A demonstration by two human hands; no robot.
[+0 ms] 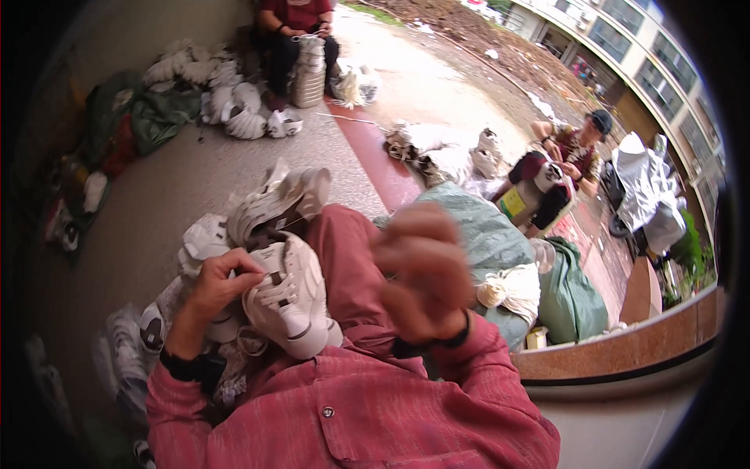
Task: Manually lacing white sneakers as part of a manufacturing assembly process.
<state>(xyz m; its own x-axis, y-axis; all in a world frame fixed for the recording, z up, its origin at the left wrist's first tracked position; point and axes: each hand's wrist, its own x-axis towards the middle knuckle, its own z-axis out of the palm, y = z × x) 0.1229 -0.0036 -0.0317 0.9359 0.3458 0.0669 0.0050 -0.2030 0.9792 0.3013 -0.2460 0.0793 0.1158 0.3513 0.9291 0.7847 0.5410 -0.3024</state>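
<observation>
A white sneaker (291,301) rests on my lap, its toe toward me and its lacing part-way up the front. My left hand (217,291) is at the sneaker's left side, thumb and forefinger pinched on a thin white shoelace by the eyelets. My right hand (424,273) is raised to the right of the sneaker, over my knee. Motion smears its curled fingers, so what they hold, if anything, cannot be made out. Just beyond the held sneaker lies another white sneaker (277,199), sole turned to the right.
More white shoes (205,238) are piled left of my lap. At my right stand green sacks (574,293) and a bundle of cream laces (512,289). Two people sit ahead, one with a stack of shoes (309,74). A low brown ledge (617,353) curves along the right.
</observation>
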